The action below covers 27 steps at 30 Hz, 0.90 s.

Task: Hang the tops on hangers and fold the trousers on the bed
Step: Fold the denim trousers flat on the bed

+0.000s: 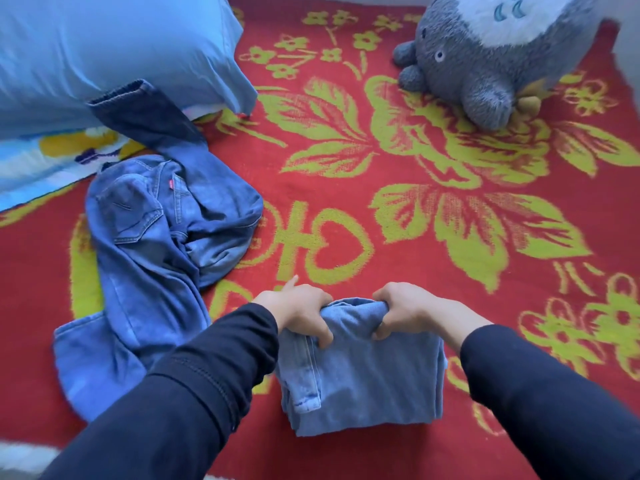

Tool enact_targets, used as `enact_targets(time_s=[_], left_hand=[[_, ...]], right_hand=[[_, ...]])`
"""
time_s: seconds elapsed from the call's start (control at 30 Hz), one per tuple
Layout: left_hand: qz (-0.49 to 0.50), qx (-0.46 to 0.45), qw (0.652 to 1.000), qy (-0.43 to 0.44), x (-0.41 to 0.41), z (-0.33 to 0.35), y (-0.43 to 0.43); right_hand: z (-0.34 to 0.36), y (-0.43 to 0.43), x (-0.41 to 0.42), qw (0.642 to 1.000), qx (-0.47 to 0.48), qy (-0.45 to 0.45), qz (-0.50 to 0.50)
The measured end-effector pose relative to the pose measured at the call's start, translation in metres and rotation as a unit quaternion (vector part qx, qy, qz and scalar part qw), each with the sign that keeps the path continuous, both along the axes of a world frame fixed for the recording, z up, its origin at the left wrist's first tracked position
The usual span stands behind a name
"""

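A folded pair of light blue jeans (374, 379) lies on the red blanket (381, 237) near the bed's front edge. My left hand (298, 311) grips the fold's far left corner, fingers curled over the cloth. My right hand (405, 310) grips the far right corner the same way. A second pair of blue jeans (156, 237) lies crumpled and unfolded to the left, one dark leg reaching up under the pillow. No tops or hangers are in view.
A light blue pillow (104, 53) fills the far left corner. A grey plush toy (485, 64) sits at the far right. The red blanket with yellow-green flowers covers the bed between them.
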State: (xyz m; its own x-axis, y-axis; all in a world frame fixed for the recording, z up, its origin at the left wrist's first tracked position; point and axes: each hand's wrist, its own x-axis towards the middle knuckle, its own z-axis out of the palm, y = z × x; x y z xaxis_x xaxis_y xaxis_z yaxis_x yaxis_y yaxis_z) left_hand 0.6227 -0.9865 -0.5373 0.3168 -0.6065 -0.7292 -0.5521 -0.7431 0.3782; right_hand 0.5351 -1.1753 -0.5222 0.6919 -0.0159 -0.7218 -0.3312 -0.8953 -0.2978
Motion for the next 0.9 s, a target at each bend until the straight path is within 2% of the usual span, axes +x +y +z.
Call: enact_targets(time_s=[0.13, 0.33, 0.43, 0.6, 0.67, 0.9], left_hand=[[0.004, -0.055, 0.998, -0.034, -0.035, 0.039, 0.024], [0.031, -0.110, 0.975, -0.189, -0.112, 0.106, 0.088], [0.082, -0.129, 0.952, -0.265, -0.173, 0.137, 0.133], [0.132, -0.135, 0.905, -0.380, -0.299, 0.175, 0.218], [0.174, -0.108, 0.898, -0.389, -0.350, 0.191, 0.256], [0.358, -0.036, 0.876, -0.321, -0.526, 0.234, 0.400]], right_hand=[[0.040, 0.021, -0.023, 0.998, -0.023, -0.034, 0.051], [0.105, 0.070, -0.075, 0.972, -0.061, -0.168, 0.153], [0.135, 0.104, -0.120, 0.942, -0.069, -0.254, 0.208], [0.178, 0.174, -0.209, 0.863, -0.067, -0.367, 0.341], [0.195, 0.212, -0.238, 0.841, -0.052, -0.384, 0.376], [0.218, 0.372, -0.333, 0.774, 0.029, -0.377, 0.508]])
